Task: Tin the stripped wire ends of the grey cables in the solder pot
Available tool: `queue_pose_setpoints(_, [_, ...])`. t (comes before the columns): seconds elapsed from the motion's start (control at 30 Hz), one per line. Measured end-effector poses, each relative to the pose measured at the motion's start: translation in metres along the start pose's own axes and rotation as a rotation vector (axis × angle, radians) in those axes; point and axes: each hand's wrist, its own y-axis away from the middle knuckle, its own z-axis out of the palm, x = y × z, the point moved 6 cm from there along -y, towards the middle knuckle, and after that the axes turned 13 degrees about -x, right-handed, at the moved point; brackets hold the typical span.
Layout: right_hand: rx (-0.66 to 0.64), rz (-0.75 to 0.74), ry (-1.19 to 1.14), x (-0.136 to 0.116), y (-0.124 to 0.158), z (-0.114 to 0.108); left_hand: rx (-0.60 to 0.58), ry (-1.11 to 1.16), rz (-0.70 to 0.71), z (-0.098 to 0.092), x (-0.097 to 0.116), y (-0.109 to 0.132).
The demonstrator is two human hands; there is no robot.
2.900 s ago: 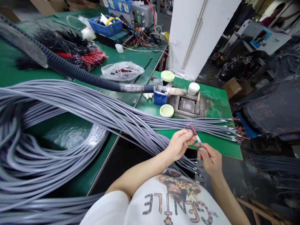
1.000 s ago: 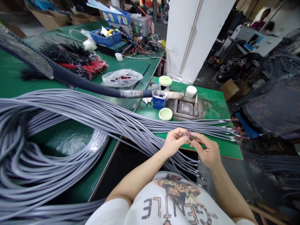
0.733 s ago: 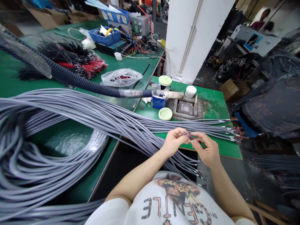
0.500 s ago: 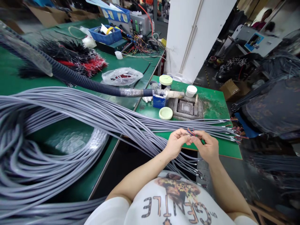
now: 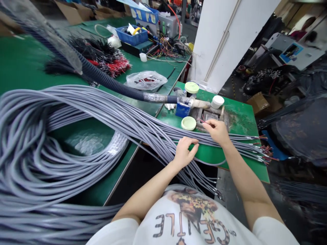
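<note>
My right hand (image 5: 217,131) pinches the end of a grey cable, its thin coloured wires (image 5: 202,120) sticking out to the left of the fingertips. These wires are at the near left edge of a square, dirty metal pot with a shiny middle (image 5: 209,116), like a solder pot; whether they touch it I cannot tell. A pale green shallow dish (image 5: 188,123) sits just left of them. Lower left, my left hand (image 5: 185,151) is empty, thumb and fingers apart, over the bundle of grey cables (image 5: 153,131). Stripped cable ends (image 5: 265,149) lie at the right.
A ribbed hose (image 5: 114,86) crosses from the upper left to a blue box (image 5: 182,109) beside the pot. Near it stand a jar with a green lid (image 5: 191,87) and a white tub (image 5: 217,101). Behind rises a white pillar (image 5: 217,41). Coiled cables fill the left.
My right hand has moved forward to the pot with the wire end. My left hand has let go and drawn apart to the left. The view has shifted slightly left.
</note>
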Motion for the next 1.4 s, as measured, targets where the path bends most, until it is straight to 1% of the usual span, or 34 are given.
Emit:
queue_pose_setpoints(0.03, [-0.019, 0.001, 0.027, 0.004, -0.011, 0.006, -0.004, -0.111, 0.047, -0.001, -0.001, 0.002])
queue_pose_setpoints(0.1, [-0.054, 0.012, 0.097, 0.01, -0.029, 0.018, -0.027, -0.241, 0.117, 0.001, -0.004, 0.004])
queue_pose_setpoints(0.2, [-0.108, 0.06, 0.221, 0.019, -0.05, 0.036, -0.05, -0.325, 0.193, 0.007, -0.004, 0.005])
queue_pose_setpoints(0.3, [-0.163, 0.138, 0.374, 0.026, -0.062, 0.049, -0.058, -0.356, 0.229, 0.01, -0.003, 0.005])
queue_pose_setpoints(0.43, [-0.227, 0.205, 0.513, 0.032, -0.069, 0.06, -0.077, -0.35, 0.234, 0.011, -0.003, 0.005])
queue_pose_setpoints(0.57, [-0.256, 0.215, 0.553, 0.033, -0.071, 0.065, -0.113, -0.334, 0.223, 0.012, -0.005, 0.005])
queue_pose_setpoints(0.8, [-0.277, 0.205, 0.593, 0.029, -0.072, 0.071, -0.129, -0.316, 0.213, 0.012, -0.006, 0.005])
queue_pose_setpoints(0.9, [-0.262, 0.194, 0.586, 0.026, -0.071, 0.062, -0.125, -0.315, 0.212, 0.012, -0.006, 0.005])
queue_pose_setpoints(0.97, [-0.201, 0.161, 0.548, 0.025, -0.068, 0.044, -0.12, -0.314, 0.216, 0.011, -0.006, 0.005])
queue_pose_setpoints(1.03, [-0.101, 0.138, 0.502, 0.03, -0.064, 0.018, -0.117, -0.311, 0.219, 0.01, -0.005, 0.006])
queue_pose_setpoints(1.07, [-0.049, 0.149, 0.49, 0.036, -0.061, 0.004, -0.118, -0.309, 0.221, 0.01, -0.005, 0.006])
queue_pose_setpoints(1.13, [0.033, 0.225, 0.505, 0.056, -0.057, -0.021, -0.117, -0.301, 0.222, 0.011, -0.006, 0.006])
queue_pose_setpoints(1.2, [0.071, 0.332, 0.541, 0.081, -0.053, -0.037, -0.114, -0.292, 0.22, 0.011, -0.007, 0.006])
queue_pose_setpoints(1.3, [0.056, 0.472, 0.585, 0.115, -0.05, -0.045, -0.098, -0.276, 0.217, 0.011, -0.007, 0.007])
queue_pose_setpoints(1.4, [0.031, 0.539, 0.6, 0.136, -0.05, -0.042, -0.092, -0.274, 0.214, 0.011, -0.007, 0.007])
